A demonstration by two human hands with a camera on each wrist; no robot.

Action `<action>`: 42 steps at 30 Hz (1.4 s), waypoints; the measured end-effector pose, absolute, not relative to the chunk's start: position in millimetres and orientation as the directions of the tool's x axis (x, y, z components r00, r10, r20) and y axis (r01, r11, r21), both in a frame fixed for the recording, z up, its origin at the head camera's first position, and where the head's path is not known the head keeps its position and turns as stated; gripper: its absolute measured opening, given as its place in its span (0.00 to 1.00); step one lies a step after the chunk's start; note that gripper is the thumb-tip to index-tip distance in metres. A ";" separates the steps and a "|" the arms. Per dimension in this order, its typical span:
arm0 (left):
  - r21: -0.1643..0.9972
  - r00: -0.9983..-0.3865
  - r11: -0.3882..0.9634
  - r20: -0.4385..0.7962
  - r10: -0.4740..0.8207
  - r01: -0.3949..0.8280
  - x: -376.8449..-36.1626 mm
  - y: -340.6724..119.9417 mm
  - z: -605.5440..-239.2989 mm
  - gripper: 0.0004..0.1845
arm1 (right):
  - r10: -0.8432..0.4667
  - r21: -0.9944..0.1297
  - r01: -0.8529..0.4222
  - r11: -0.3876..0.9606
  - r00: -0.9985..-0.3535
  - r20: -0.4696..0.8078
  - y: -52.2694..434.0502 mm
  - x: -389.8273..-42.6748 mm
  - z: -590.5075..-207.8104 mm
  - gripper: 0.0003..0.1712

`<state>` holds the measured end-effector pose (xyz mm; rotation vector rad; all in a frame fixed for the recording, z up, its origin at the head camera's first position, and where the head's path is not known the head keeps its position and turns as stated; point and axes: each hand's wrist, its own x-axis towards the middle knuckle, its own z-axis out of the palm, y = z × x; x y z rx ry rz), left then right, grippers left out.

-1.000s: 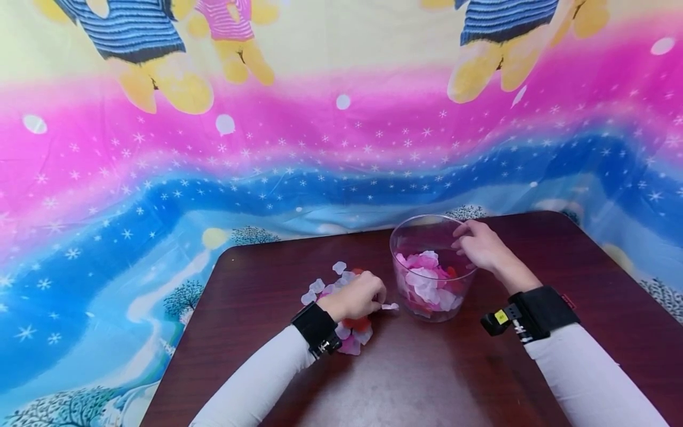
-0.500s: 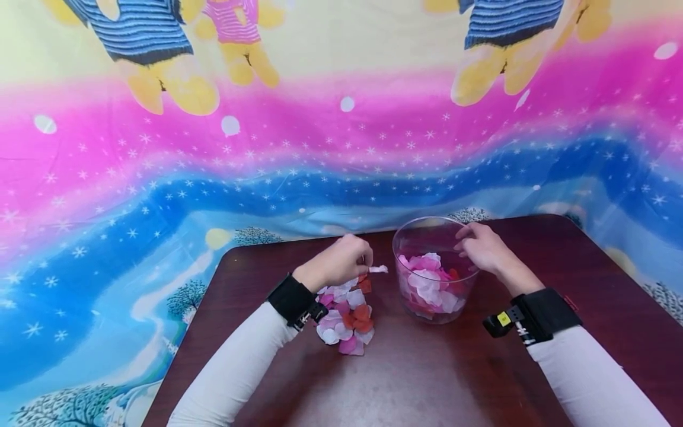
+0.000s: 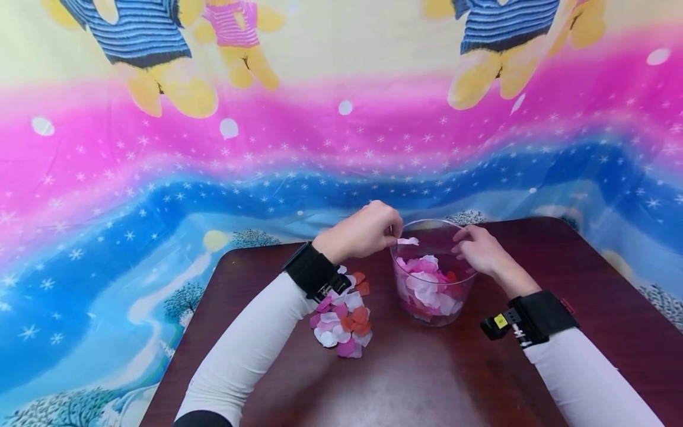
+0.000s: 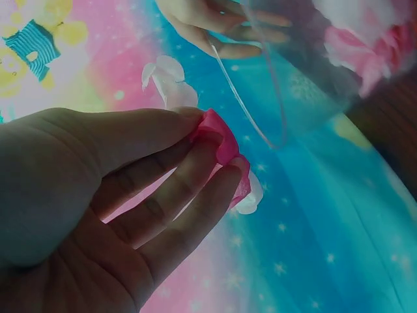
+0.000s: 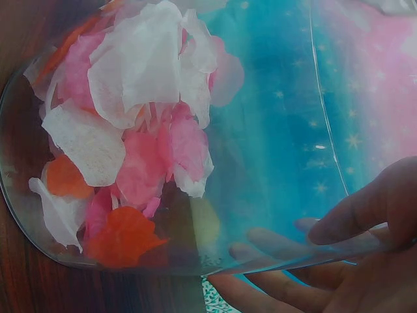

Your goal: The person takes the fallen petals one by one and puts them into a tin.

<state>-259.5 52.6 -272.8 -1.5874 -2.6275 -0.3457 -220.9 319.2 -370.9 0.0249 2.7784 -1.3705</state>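
Observation:
Between thumb and fingertips my left hand [image 3: 363, 231] pinches a few fabric flower petals, pink [image 4: 225, 140] and white [image 4: 171, 81]. It is raised at the left rim of a clear plastic bucket [image 3: 443, 246], where a pale petal [image 3: 408, 241] overlaps the opening in the head view. The right hand [image 3: 482, 252] grips the bucket's right side at the rim, thumb on one face of the wall and fingers on the other. Inside the bucket lies a heap of white, pink and red-orange petals [image 5: 140, 124]. Below my left wrist a loose pile of similar petals [image 3: 341, 323] lies on the table.
The dark brown table [image 3: 405, 379] has rounded far corners. Behind it hangs a colourful cloth backdrop [image 3: 299, 130] with printed bears and snowflakes. Each wrist wears a black band with a small camera, the right one [image 3: 496, 325] sticking out to the left.
My left hand has lifted from the petal pile, carrying petals up and then right to the bucket's rim. The right hand keeps its grip on the bucket, which stays in place.

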 end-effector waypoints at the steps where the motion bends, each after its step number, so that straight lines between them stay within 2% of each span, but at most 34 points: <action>1: 0.169 -0.466 0.442 0.154 0.871 0.881 -259.3 56.6 -272.5 0.04 | -0.004 -0.794 0.034 0.607 -0.999 -0.046 319.0 -221.0 -370.8 0.25; 12: 0.189 -0.419 0.396 0.098 0.903 0.898 -257.5 94.9 -288.3 0.05 | 0.005 -0.791 0.029 0.611 -0.999 -0.032 318.2 -222.2 -371.4 0.25; 18: 0.204 -0.418 0.398 0.067 0.906 0.894 -256.6 99.8 -301.0 0.05 | 0.005 -0.790 0.028 0.612 -0.999 -0.032 315.6 -222.7 -372.0 0.25; 33: 0.193 -0.420 0.394 0.117 0.900 0.899 -261.9 94.5 -302.2 0.05 | 0.002 -0.793 0.026 0.608 -1.000 -0.031 316.2 -221.8 -371.3 0.24; 42: 0.234 -0.456 0.412 0.186 0.870 0.881 -263.6 63.4 -294.5 0.06 | -0.005 -0.785 0.033 0.618 -0.999 -0.045 317.7 -219.5 -370.0 0.25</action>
